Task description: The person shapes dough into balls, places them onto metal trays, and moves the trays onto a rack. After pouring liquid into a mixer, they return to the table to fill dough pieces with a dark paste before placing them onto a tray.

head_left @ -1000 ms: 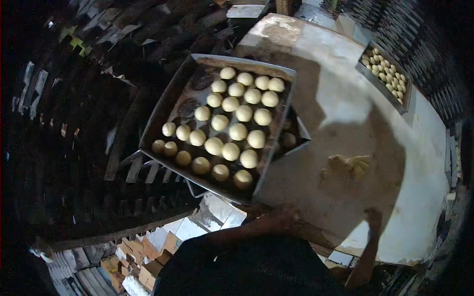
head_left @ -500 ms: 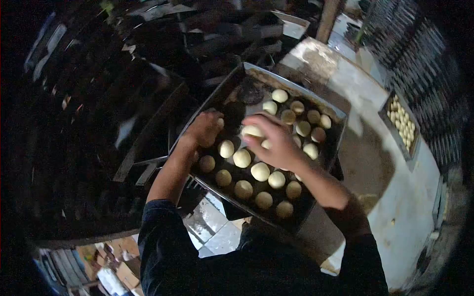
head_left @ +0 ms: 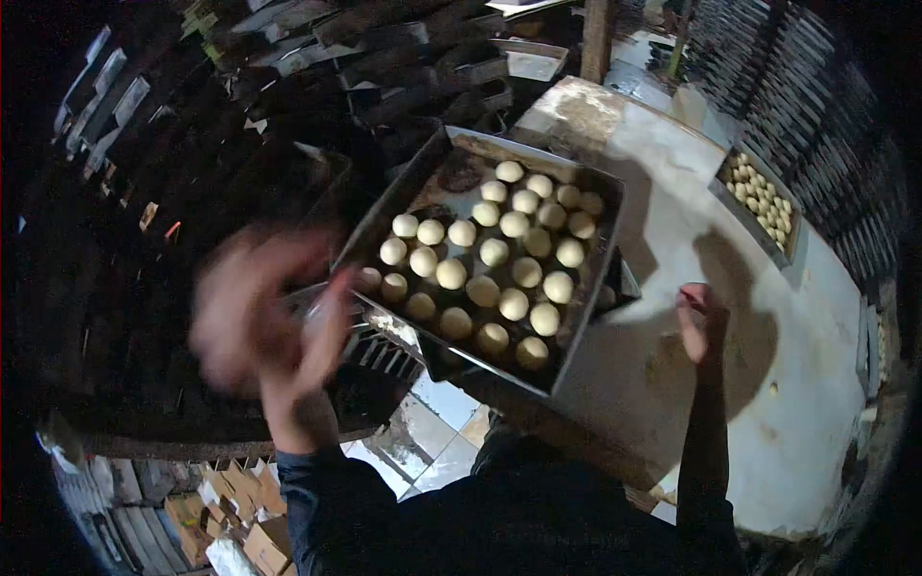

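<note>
A dark metal baking tray (head_left: 586, 350) is tilted in view, with several rows of round pale dough balls (head_left: 451, 274) in it. Left of its near-left edge, my left hand (head_left: 279, 307) is raised and blurred by motion. Its thumb and fingers look apart, and no dough ball shows in it. My right hand (head_left: 703, 322) is off to the right, above the pale worktop and clear of the tray. Its fingers are curled in, and whether anything is inside them is hidden.
A second tray (head_left: 792, 245) of smaller dough balls stands along the right side of the worktop (head_left: 807, 355). A small pale bit (head_left: 773, 389) lies on that surface. Dark stacked pieces fill the left, and cardboard boxes (head_left: 269, 547) sit at lower left.
Both hands have left the tray: the left moved out to the left, the right away to the right over the worktop. The dough ball earlier in my right fingers is no longer visible there.
</note>
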{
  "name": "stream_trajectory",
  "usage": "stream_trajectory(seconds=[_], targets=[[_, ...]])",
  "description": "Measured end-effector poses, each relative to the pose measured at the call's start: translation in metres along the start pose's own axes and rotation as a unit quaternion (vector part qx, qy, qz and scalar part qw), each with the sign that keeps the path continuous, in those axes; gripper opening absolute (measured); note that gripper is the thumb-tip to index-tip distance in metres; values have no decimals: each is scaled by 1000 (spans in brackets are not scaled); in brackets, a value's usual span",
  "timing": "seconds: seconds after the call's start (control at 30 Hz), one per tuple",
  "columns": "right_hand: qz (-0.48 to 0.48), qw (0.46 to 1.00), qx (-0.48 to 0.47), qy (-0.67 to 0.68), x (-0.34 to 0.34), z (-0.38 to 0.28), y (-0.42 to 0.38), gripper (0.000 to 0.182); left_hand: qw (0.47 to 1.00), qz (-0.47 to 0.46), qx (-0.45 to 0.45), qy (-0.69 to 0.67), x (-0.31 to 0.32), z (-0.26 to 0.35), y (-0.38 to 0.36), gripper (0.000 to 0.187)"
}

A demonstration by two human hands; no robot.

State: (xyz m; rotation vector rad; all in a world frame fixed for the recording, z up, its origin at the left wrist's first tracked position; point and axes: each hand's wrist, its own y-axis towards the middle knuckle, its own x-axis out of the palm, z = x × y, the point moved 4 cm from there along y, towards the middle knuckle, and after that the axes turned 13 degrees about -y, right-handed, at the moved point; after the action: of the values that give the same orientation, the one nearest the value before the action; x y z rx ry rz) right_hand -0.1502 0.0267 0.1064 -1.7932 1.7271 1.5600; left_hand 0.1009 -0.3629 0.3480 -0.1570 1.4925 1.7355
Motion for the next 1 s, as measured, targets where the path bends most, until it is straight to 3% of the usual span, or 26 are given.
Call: stream_trajectory(seconds=[0.07,0.17,0.23,0.27,0.33,0.37,0.4,0.57,0.83,1.0], targets=[[8,987,119,108,-41,14,-23,16,994,19,108,23,-25,87,-2,41],[77,975,129,165,-64,10,-46,16,973,-70,216,43,-22,194,-12,39],[49,982,55,174,-28,28,-67,12,957,-146,246,51,-7,244,-19,38],[20,989,39,138,-16,14,-79,11,950,-176,251,54,-2,263,-22,37],[22,981,-81,175,-11,-40,-119,8,942,-221,243,62,6,293,-35,36],[-65,961,-38,268,10,-50,-141,6,939,-238,239,69,5,307,-43,36],[-153,922,6,355,27,-63,-166,4,939,-249,226,71,3,319,-51,35],[-403,827,-97,379,13,-171,-276,7,937,-293,158,104,-35,384,-111,32],[-531,699,-313,364,13,-324,-432,11,938,-269,-37,217,-146,525,-270,28],[-583,624,-422,304,33,-421,-606,11,924,-182,-158,297,-209,652,-388,27]])
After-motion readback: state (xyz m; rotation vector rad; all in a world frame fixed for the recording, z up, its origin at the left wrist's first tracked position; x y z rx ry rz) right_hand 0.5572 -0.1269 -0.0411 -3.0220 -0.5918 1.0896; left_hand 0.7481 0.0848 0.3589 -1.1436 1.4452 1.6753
